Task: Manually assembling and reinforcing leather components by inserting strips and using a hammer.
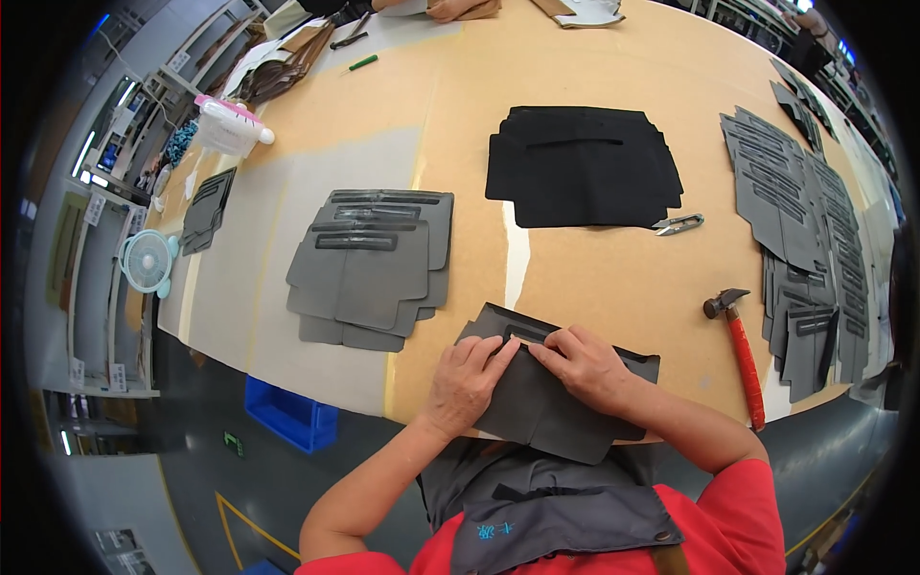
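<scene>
Step in hand: both hands press flat on a dark grey cut panel (541, 407) at the near edge of the worktop (613, 278), seemingly smoothing a strip beside its slot.
Left hand (467, 379): fingers extended, palm down on the panel, gripping nothing.
Right hand (586, 364): fingertips pushing down by the slot, not closed.
Next move: likely calls for even pressure along the slot edge.
Near the panel: grey stack (374, 268) to its left, hammer (738, 350) to its right, black stack (583, 168) beyond.
Hidden: the panel's lower edge overhangs the worktop; the slot detail under the fingers is unclear.
</scene>
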`<move>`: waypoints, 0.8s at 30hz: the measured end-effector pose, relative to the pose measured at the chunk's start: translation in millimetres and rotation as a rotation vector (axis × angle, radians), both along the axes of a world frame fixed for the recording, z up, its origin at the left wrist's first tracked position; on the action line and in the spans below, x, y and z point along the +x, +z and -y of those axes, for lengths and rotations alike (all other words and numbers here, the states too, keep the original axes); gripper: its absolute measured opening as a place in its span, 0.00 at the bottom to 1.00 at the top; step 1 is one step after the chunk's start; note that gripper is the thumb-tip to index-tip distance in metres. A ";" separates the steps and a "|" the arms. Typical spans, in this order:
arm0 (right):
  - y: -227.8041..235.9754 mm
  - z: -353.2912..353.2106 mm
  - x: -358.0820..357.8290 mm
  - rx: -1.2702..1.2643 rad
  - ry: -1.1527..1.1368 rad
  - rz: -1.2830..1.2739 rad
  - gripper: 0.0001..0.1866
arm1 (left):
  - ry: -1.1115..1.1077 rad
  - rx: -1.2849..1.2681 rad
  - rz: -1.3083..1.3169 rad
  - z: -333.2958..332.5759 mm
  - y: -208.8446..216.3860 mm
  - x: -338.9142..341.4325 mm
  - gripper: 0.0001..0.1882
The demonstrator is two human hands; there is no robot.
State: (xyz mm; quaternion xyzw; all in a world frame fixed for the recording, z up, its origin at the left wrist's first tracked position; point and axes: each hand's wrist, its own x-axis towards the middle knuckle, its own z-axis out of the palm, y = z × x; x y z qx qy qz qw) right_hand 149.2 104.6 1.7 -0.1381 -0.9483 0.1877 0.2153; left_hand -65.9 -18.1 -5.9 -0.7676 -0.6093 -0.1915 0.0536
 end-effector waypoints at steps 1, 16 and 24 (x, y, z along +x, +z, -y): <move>1.1 0.4 -0.2 0.005 0.004 0.011 0.17 | -0.002 0.006 -0.004 0.2 0.3 0.7 0.24; 0.4 -2.2 9.9 -0.269 -0.094 -0.044 0.16 | -0.008 0.005 0.000 -4.2 3.0 0.6 0.24; 3.9 1.9 14.7 -0.221 -0.077 -0.008 0.22 | -0.029 -0.018 -0.011 -1.1 7.4 2.9 0.25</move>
